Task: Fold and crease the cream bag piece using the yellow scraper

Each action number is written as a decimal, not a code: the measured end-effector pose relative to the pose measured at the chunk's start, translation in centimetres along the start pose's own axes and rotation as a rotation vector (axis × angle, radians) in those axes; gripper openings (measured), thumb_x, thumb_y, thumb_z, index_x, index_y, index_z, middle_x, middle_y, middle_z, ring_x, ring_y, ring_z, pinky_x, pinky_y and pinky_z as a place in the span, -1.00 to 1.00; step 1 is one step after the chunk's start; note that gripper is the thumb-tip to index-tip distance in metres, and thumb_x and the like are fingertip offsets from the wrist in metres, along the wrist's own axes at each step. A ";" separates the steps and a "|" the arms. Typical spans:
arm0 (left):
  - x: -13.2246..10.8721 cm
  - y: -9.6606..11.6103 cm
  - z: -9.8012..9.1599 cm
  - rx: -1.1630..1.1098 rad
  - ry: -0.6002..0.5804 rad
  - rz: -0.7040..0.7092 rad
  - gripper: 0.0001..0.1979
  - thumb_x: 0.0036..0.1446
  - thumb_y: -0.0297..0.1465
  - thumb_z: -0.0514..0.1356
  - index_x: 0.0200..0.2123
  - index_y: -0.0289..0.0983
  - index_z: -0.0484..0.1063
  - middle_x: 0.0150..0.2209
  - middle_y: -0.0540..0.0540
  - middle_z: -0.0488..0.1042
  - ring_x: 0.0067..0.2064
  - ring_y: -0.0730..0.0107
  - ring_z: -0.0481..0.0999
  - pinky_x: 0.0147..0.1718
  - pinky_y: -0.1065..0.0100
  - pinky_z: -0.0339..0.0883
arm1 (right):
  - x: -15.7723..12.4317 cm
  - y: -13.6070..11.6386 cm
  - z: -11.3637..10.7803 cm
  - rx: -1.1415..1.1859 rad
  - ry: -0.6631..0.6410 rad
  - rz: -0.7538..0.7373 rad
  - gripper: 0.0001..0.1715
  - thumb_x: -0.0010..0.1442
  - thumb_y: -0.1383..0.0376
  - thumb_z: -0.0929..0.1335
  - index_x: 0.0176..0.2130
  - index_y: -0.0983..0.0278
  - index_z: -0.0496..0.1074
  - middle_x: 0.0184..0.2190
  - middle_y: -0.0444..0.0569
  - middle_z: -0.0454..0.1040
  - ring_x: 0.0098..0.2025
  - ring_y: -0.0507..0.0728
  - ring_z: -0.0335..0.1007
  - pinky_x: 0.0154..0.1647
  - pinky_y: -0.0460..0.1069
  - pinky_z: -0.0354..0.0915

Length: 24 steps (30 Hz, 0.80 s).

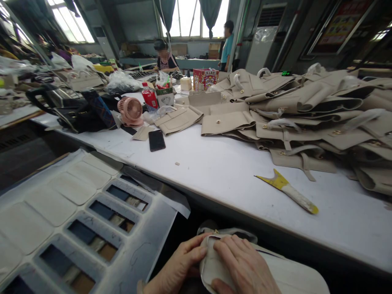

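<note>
At the bottom of the head view is a pale beige bag (294, 269), partly assembled by its look, with a rounded end and a panel running off to the right. My left hand (180, 261) grips its left end, thumb on the near face and fingers bent around the edge. My right hand (241, 261) is closed over the same end, its fingertips pressing on the rounded panel and the thumb below. A clear-wrapped strap with a small gold fitting shows just behind the hands. The bag's underside is hidden.
On the white table (196, 163) lie a yellow-and-white forked tool (288, 192) and a black phone (157, 140). Beige bags (306, 118) are heaped at right. A pink fan (131, 110) and red bottle (149, 97) stand behind. Pale panels (65, 188) lie left. Two people are farther back.
</note>
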<state>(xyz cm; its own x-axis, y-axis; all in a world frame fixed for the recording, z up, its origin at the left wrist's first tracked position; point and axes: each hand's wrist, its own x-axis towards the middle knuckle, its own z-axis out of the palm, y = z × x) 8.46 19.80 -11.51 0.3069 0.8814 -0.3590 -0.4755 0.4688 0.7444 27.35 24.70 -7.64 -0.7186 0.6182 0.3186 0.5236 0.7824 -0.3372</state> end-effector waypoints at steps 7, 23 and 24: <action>0.1 -0.4 -0.2 0.462 0.201 0.074 -0.50 0.16 -0.05 0.23 0.10 -0.14 0.47 0.36 -0.10 0.14 0.38 0.03 0.03 0.35 0.06 -0.19 | 0.1 0.1 0.4 -0.035 0.059 -0.009 -0.34 -0.23 0.17 0.63 -0.19 0.19 0.33 -0.29 -0.16 0.50 -0.31 0.18 0.38 -0.27 0.05 0.15; 0.1 -1.4 1.1 -0.124 0.113 0.047 -0.55 0.25 -0.14 0.19 0.12 -0.24 0.40 0.11 -0.20 0.43 0.09 0.15 0.41 0.12 0.20 0.21 | -0.2 -0.1 -0.1 0.143 -0.192 0.201 -0.58 -0.01 0.27 0.52 -0.16 0.20 0.37 -0.18 -0.07 0.46 -0.17 0.26 0.29 -0.16 0.13 0.13; 0.1 -1.4 1.2 -0.090 0.136 0.067 -0.57 0.22 -0.21 0.23 0.11 -0.23 0.41 0.10 -0.19 0.44 0.08 0.14 0.42 0.11 0.21 0.22 | -0.1 -0.2 -0.4 0.169 -0.225 0.236 -0.62 0.02 0.28 0.49 -0.15 0.20 0.38 -0.16 -0.06 0.45 -0.14 0.27 0.28 -0.12 0.16 0.14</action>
<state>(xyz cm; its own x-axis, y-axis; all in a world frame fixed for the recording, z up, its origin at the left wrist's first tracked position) 10.15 19.16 -11.94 0.1600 0.9078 -0.3878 -0.5651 0.4063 0.7180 27.53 24.52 -7.32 -0.6799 0.7331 0.0179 0.6173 0.5854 -0.5256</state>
